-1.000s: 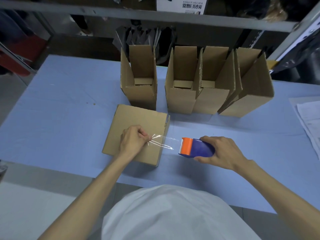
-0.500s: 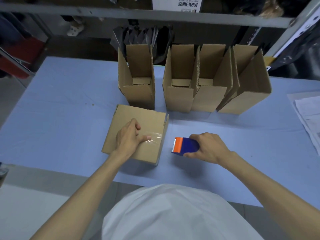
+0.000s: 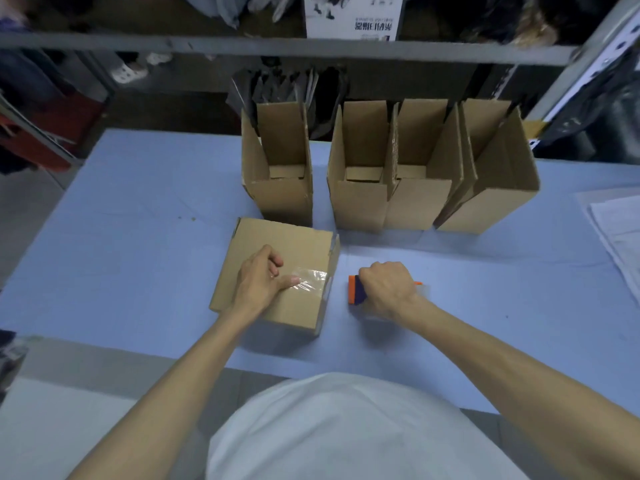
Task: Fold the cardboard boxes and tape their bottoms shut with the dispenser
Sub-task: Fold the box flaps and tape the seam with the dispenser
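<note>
A folded cardboard box [image 3: 294, 244] lies bottom-up on the blue table, in front of me. A strip of clear tape [image 3: 311, 280] runs across its right half and over the right edge. My left hand [image 3: 259, 282] lies on the box, thumb pressing the tape's left end. My right hand [image 3: 388, 289] grips the blue and orange tape dispenser [image 3: 356, 291], which rests on the table just right of the box. Most of the dispenser is hidden under the hand.
Several open, upright cardboard boxes stand in a row at the table's back: one [image 3: 282, 171] alone, the others [image 3: 426, 171] pressed together. Papers [image 3: 616, 230] lie at the right edge. A metal shelf rail [image 3: 277, 46] crosses above.
The tape stretched between box and dispenser is now laid flat on the box. My left hand went from pinching the tape to pressing it. The right hand brought the dispenser down beside the box.
</note>
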The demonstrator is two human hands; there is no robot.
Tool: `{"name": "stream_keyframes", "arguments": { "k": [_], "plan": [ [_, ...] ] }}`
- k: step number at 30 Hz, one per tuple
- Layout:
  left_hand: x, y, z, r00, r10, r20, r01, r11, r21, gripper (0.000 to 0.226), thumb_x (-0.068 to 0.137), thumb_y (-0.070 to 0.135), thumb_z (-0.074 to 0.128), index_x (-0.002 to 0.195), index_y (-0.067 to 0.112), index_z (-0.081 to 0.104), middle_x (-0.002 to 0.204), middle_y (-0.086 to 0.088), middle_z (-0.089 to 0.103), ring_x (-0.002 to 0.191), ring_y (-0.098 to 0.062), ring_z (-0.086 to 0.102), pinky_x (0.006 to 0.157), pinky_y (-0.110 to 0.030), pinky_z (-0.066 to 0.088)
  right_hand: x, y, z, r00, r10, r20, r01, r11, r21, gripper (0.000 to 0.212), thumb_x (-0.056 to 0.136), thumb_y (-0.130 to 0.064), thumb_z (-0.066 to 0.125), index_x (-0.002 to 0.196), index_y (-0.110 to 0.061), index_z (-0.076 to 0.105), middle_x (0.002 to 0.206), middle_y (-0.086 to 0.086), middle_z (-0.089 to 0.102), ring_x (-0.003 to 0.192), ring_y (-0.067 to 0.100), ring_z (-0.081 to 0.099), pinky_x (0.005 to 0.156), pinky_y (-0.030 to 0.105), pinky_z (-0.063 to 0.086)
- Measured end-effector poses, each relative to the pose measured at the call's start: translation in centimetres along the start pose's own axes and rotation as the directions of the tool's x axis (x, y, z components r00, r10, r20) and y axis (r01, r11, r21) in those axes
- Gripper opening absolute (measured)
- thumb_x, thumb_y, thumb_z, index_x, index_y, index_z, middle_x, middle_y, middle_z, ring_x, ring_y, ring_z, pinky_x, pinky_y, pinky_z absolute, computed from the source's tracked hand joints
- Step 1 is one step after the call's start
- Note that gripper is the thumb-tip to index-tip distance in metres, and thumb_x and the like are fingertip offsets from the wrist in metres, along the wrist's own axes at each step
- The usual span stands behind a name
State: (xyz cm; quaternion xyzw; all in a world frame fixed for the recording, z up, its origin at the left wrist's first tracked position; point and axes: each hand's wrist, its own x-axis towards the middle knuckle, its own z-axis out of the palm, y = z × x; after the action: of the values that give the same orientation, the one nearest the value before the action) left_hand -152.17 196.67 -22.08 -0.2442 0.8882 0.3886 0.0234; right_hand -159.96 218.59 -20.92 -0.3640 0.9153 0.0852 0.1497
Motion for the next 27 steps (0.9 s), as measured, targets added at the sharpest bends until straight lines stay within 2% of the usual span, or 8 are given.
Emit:
{"name": "stream_keyframes", "arguments": {
  "k": [3,8,12,15,17,19,22,27],
  "plan": [
    [-0.4,0.8,-0.1,1.0,0.004,-0.031,-0.001,0.996,0.09,0.037,0.069,0.027,0.084,0.091,0.016,0.056,0.082,0.0,0.056,0.073,-0.016,0.053,0.063,-0.028,0.043,-0.8,2.6,-0.2,0.988,0.136,-0.074,-0.124,0.982,0.145,0.041,0.071,-0.053,0.067,0.082,-0.017,0.05,0.079,0.003,0.06,0.065,0.026,0.051,0.052,0.028,0.026],
    [-2.2,2.7,1.2,0.83,0.544,0.125,-0.551,0.763,0.337,0.018,0.092,0.02,0.057,0.108,0.022,0.065,0.09,-0.002,0.048,0.084,-0.021,0.05,0.061,-0.032,0.041,-2.5,5.1,-1.6,0.948,0.275,-0.16,-0.204,0.911,0.358,0.048,0.062,-0.061,0.073,0.083,-0.023,0.053,0.074,-0.005,0.06,0.064,0.02,0.051,0.047,0.023,0.025],
    [-2.3,3.4,3.5,0.803,0.457,0.383,-0.592,0.53,0.607,0.026,0.097,0.026,0.043,0.115,0.02,0.06,0.11,-0.008,0.045,0.101,-0.028,0.044,0.075,-0.034,0.035,-3.8,5.2,-1.4,0.935,0.304,-0.183,-0.194,0.87,0.454,0.053,0.063,-0.066,0.072,0.095,-0.026,0.058,0.082,-0.009,0.059,0.071,0.015,0.051,0.049,0.02,0.03],
    [-2.3,4.1,4.3,0.819,0.387,0.423,-0.573,0.509,0.642,0.027,0.095,0.027,0.045,0.114,0.021,0.063,0.116,-0.008,0.044,0.107,-0.028,0.042,0.082,-0.035,0.037,-4.4,5.1,-1.3,0.911,0.339,-0.236,-0.181,0.84,0.511,0.051,0.061,-0.067,0.072,0.094,-0.029,0.062,0.08,-0.011,0.063,0.067,0.013,0.049,0.05,0.017,0.029],
    [-2.3,4.7,4.1,0.89,0.376,0.258,-0.455,0.77,0.447,0.024,0.095,0.026,0.049,0.113,0.023,0.065,0.108,-0.002,0.047,0.1,-0.019,0.045,0.08,-0.027,0.04,-5.1,5.1,-1.3,0.898,0.319,-0.302,-0.094,0.811,0.577,0.052,0.058,-0.067,0.074,0.095,-0.031,0.064,0.079,-0.015,0.064,0.065,0.01,0.05,0.053,0.012,0.03],
    [-2.3,6.3,3.2,0.986,0.127,0.111,-0.122,0.991,-0.056,0.021,0.098,0.024,0.046,0.106,0.022,0.066,0.1,0.0,0.057,0.089,-0.012,0.053,0.074,-0.02,0.043,-5.9,5.0,-1.5,0.885,0.277,-0.373,0.016,0.784,0.62,0.057,0.058,-0.068,0.073,0.099,-0.029,0.064,0.081,-0.016,0.063,0.065,0.005,0.051,0.056,0.008,0.031],
    [-2.2,8.4,1.9,0.923,-0.058,0.38,0.248,0.845,-0.474,0.034,0.102,0.036,0.039,0.093,0.023,0.069,0.092,0.0,0.072,0.083,-0.011,0.064,0.073,-0.023,0.047,-6.6,4.6,-2.1,0.88,0.215,-0.424,0.123,0.758,0.64,0.065,0.058,-0.066,0.075,0.105,-0.023,0.065,0.089,-0.012,0.068,0.07,0.002,0.053,0.061,0.005,0.034],
    [-2.7,9.0,0.5,0.88,0.062,0.471,0.284,0.727,-0.625,0.026,0.094,0.041,0.054,0.092,0.019,0.067,0.082,0.004,0.07,0.079,-0.008,0.063,0.072,-0.025,0.044,-7.0,4.1,-3.2,0.861,0.191,-0.472,0.231,0.679,0.697,0.07,0.057,-0.057,0.083,0.113,-0.018,0.064,0.102,-0.005,0.07,0.084,0.009,0.063,0.066,0.018,0.051]
  ]
}}
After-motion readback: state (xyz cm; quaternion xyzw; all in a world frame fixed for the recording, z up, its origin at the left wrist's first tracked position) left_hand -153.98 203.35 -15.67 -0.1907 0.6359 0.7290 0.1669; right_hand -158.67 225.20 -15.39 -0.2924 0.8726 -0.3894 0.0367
